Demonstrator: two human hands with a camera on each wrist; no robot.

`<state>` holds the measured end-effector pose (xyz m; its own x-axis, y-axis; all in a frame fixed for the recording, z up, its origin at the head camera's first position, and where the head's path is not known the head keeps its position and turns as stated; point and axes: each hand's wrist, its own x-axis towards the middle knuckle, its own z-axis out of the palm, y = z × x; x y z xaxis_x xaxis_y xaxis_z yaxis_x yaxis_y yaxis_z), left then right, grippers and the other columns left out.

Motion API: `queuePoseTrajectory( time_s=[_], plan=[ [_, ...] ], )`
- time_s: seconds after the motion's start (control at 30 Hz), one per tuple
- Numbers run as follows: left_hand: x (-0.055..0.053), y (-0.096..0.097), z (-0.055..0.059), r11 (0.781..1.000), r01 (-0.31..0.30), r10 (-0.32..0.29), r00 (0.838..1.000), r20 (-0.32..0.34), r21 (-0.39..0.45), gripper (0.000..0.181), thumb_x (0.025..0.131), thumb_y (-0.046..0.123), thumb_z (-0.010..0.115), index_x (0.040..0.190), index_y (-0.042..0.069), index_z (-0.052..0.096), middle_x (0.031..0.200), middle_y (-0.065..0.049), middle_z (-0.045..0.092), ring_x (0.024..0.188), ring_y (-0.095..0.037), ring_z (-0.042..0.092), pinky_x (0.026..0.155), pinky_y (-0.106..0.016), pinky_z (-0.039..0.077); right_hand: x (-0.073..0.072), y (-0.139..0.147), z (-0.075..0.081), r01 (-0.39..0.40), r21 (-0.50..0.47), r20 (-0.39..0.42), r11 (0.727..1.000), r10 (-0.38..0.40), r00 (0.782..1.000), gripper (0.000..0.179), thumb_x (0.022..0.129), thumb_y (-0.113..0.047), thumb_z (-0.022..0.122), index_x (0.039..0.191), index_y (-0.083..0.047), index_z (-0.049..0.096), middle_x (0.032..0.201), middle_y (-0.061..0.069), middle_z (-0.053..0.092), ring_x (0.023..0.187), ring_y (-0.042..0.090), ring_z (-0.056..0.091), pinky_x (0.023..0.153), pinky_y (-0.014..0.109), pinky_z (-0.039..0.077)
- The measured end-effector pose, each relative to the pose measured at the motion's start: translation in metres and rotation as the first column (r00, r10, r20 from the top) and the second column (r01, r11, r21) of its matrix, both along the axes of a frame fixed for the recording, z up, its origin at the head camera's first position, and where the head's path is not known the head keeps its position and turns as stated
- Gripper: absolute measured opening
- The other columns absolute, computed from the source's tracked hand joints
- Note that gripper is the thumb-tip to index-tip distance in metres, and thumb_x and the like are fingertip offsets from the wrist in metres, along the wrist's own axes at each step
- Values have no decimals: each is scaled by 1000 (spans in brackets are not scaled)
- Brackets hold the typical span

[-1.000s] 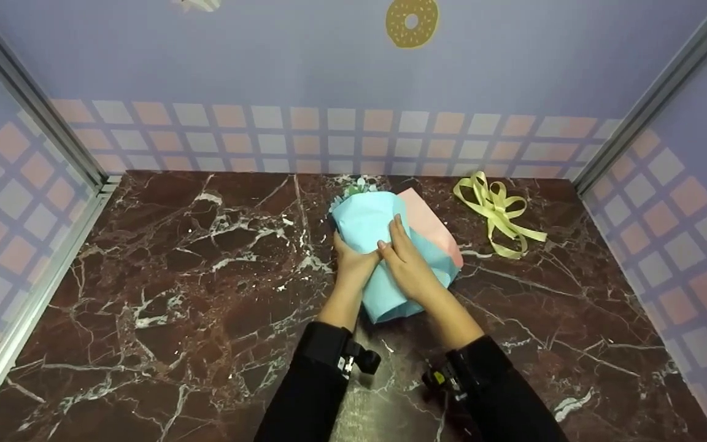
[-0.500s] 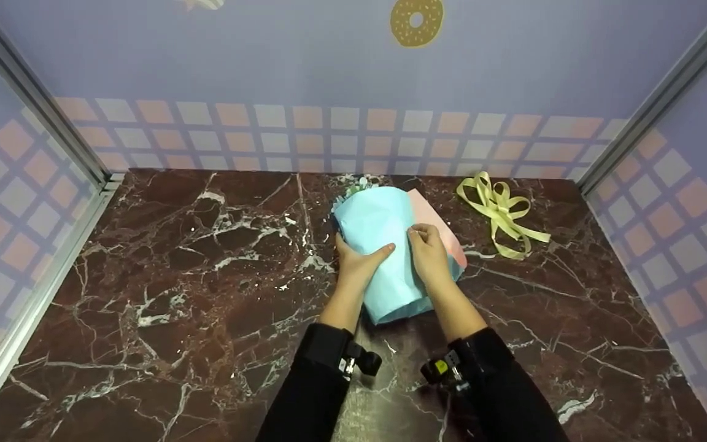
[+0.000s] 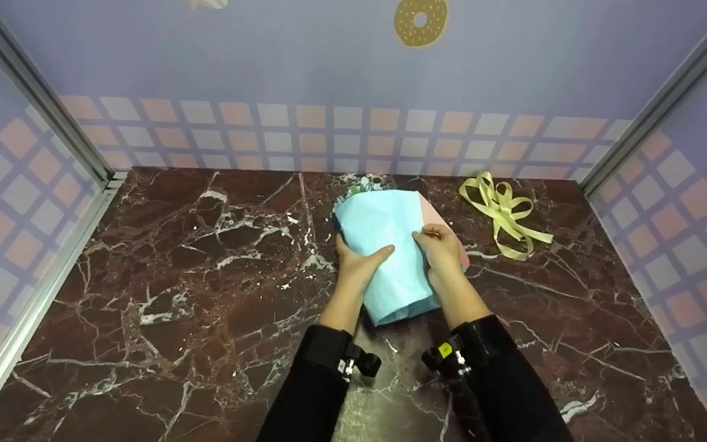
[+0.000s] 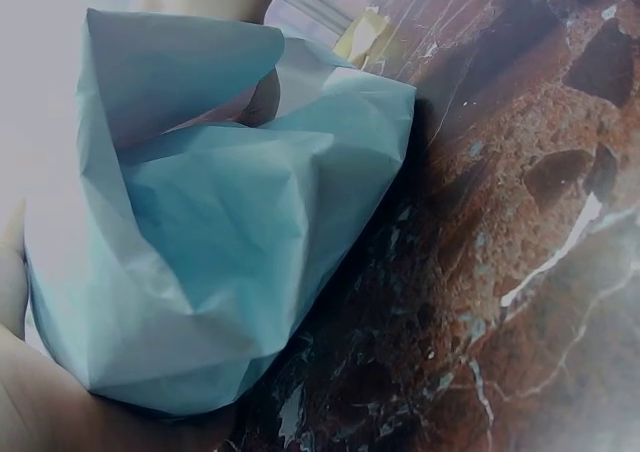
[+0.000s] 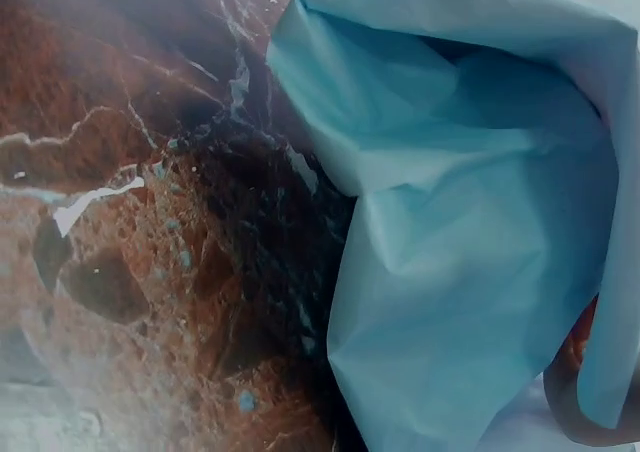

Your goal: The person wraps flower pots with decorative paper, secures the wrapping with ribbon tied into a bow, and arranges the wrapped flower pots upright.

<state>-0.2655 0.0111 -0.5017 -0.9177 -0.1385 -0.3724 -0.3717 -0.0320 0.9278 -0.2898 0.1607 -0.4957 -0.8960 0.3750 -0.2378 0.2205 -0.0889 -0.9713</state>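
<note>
A flower bouquet wrapped in light blue paper lies at the middle of the counter, in the head view. Small pale flowers and green leaves peek out at its top left. Pink paper shows along the right side. My left hand grips the bundle's left side, thumb across the top and fingers mostly hidden beneath. At the right edge of the blue sheet, my right hand pinches the paper between thumb and curled fingers. Both wrist views show the folded, open lower end of the blue paper.
A loosely looped yellow ribbon lies at the back right of the dark red marble counter. Patterned panels enclose the back and both sides. Small white flecks are scattered left of the bouquet.
My right hand has moved from lying over the blue paper to its right edge, drawing the sheet rightward over more of the pink. My left hand keeps its hold, its thumb now separate.
</note>
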Motion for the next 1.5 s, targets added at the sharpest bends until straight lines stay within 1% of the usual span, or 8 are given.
queuePoseTrajectory(
  time_s=[0.2,0.37,0.47,0.73,1.17,1.27,1.37,1.5],
  plan=[
    [1,-4,0,1000,-10,10,1000,-16,13,117,79,30,81,157,12,-5,160,-20,7,144,-38,15,114,-50,22,-3,1,10,-77,-45,117,996,82,990,34,89,-2,66,123,-3,58,117,15,57,105,25,55,88,34,47],
    [3,-5,0,1000,-2,2,1000,-11,24,117,79,29,81,157,12,-4,159,-22,9,143,-40,18,113,-52,23,-13,9,22,-168,-148,241,975,200,950,64,92,-20,66,147,-2,40,157,12,25,141,27,27,113,41,27],
    [3,-4,1,1000,6,-6,1000,-9,25,117,79,29,81,157,13,-5,159,-22,9,143,-40,18,113,-52,23,-21,11,23,-187,-127,269,974,215,939,68,92,-29,67,147,-1,39,160,11,20,144,27,21,116,42,21],
    [8,0,-7,998,-20,23,998,-61,55,115,80,24,81,157,13,-3,159,-22,8,143,-40,18,114,-51,23,-22,5,8,-145,-46,246,988,151,957,49,97,-23,62,138,2,52,151,12,38,141,24,30,115,34,24],
    [15,-3,-13,993,-14,31,989,-142,117,113,80,19,81,158,21,-2,160,-18,7,143,-40,16,114,-54,21,-14,1,1,-111,-153,224,982,144,964,53,99,-13,55,145,7,38,156,15,27,144,25,23,116,36,19],
    [14,-5,-12,994,-11,28,988,-153,113,113,80,19,81,158,21,-1,160,-18,7,143,-40,16,114,-53,21,-12,-2,1,-124,-71,211,990,137,968,51,99,-15,56,143,7,41,151,18,36,139,28,33,113,39,28],
    [13,-6,-12,995,-8,24,988,-155,101,113,79,19,81,158,19,0,160,-19,8,143,-40,16,114,-53,21,-11,-6,0,-138,106,160,985,120,980,38,100,-18,56,128,7,55,127,20,55,117,29,52,100,40,43],
    [12,-7,-10,996,-18,31,988,-148,92,113,79,21,81,158,19,0,160,-18,8,143,-40,16,113,-53,21,-8,-14,2,-115,364,18,924,116,993,25,101,-18,53,100,5,62,93,17,59,84,26,54,75,38,46]
  ],
)
